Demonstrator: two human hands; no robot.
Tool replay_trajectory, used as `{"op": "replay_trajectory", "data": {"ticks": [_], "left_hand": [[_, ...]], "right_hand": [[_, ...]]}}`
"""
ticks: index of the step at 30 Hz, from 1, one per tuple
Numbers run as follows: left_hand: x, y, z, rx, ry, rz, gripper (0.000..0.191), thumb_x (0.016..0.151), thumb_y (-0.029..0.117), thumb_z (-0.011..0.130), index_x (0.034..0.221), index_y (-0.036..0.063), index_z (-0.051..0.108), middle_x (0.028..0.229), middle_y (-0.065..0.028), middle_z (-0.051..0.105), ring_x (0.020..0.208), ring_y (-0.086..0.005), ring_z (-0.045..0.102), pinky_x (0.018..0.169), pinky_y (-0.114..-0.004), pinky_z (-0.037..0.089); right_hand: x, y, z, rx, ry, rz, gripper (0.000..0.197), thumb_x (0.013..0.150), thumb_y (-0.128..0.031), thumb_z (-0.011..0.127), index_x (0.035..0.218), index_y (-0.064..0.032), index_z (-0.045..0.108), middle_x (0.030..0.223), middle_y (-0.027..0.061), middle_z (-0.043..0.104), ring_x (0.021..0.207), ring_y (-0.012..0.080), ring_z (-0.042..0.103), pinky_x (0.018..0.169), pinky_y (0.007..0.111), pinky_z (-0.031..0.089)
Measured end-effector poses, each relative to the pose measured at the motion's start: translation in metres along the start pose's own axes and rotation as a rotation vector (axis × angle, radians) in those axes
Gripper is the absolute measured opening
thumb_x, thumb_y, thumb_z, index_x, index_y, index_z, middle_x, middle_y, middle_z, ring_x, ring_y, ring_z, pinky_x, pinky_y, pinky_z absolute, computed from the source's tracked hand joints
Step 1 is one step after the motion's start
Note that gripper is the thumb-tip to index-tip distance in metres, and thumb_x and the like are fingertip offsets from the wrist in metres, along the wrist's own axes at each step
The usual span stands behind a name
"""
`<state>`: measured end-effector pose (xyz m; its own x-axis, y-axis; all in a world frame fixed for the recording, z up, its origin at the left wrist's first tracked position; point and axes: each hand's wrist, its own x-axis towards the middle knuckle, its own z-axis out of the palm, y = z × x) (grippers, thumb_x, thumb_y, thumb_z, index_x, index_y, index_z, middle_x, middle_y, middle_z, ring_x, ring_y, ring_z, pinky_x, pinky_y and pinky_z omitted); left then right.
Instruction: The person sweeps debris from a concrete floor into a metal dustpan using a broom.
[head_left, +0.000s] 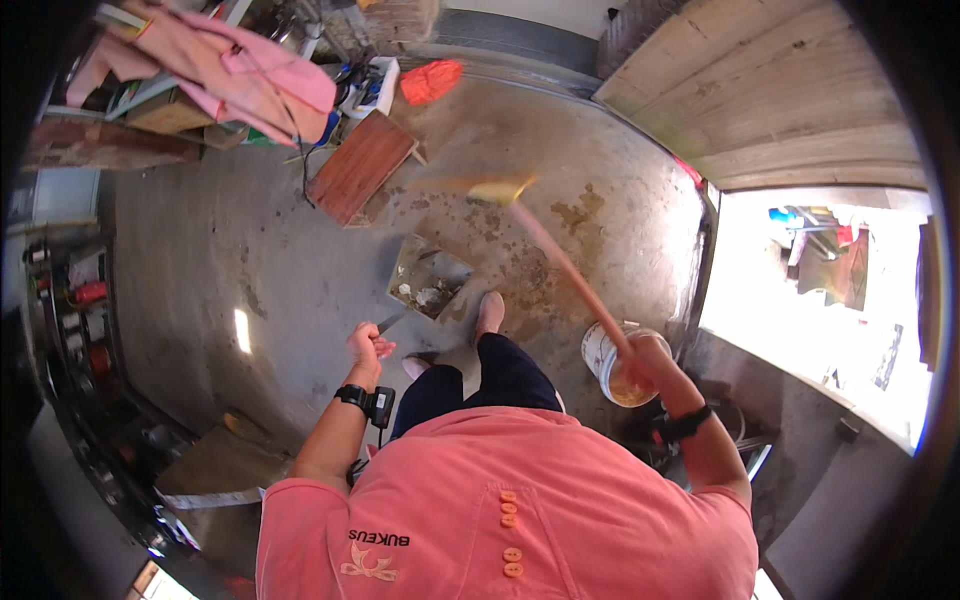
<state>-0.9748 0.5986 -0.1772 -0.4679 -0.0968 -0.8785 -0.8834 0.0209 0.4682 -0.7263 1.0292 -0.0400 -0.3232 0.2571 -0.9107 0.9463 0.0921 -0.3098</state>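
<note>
My left hand (367, 349) is closed around the dark handle (393, 320) of a dustpan. The dustpan's pan (448, 300) is down by the floor in front of my feet, with white scraps and dark dirt in it. In my right hand (646, 365) is a long reddish-brown broom handle (570, 266), which slants forward and to the left. At its far end the yellowish broom head (501, 192) is blurred by motion, so I cannot tell whether it touches the floor. It lies beyond the pan, to the right of a wooden stool (364, 169).
A white bucket (598, 349) stands by my right foot, below my right hand. Brown stains mark the concrete floor (202, 262). Ahead are a red plastic bag (430, 81) and hanging pink cloth (277, 82). Cluttered shelves (90, 322) line the left; a bright opening (750, 277) is at right.
</note>
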Motion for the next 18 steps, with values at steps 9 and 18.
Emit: {"op": "replay_trajectory", "data": {"ticks": [9,18], "left_hand": [[0.037,0.061,0.132,0.167,-0.035,-0.034,0.012,0.067,0.019,0.049,0.070,0.0068,0.050,0.061,-0.0123,0.053,0.049,-0.0289,0.058,0.044,-0.035,0.047],[0.051,0.154,0.263,0.158,-0.168,-0.018,0.012,0.065,0.018,0.053,0.069,0.0076,0.047,0.052,-0.0085,0.045,0.043,-0.0270,0.054,0.042,-0.035,0.047]], "right_hand": [[0.202,-0.049,-0.012,0.088,0.061,0.093,0.015,0.064,-0.001,0.065,0.055,0.0026,0.054,0.045,0.0148,0.050,0.034,0.0253,0.052,0.030,0.038,0.039],[0.023,-0.066,-0.093,0.324,-0.060,0.101,0.019,0.057,0.006,0.066,0.072,0.0005,0.057,0.048,0.0069,0.047,0.033,0.0153,0.046,0.028,0.029,0.031]]}}
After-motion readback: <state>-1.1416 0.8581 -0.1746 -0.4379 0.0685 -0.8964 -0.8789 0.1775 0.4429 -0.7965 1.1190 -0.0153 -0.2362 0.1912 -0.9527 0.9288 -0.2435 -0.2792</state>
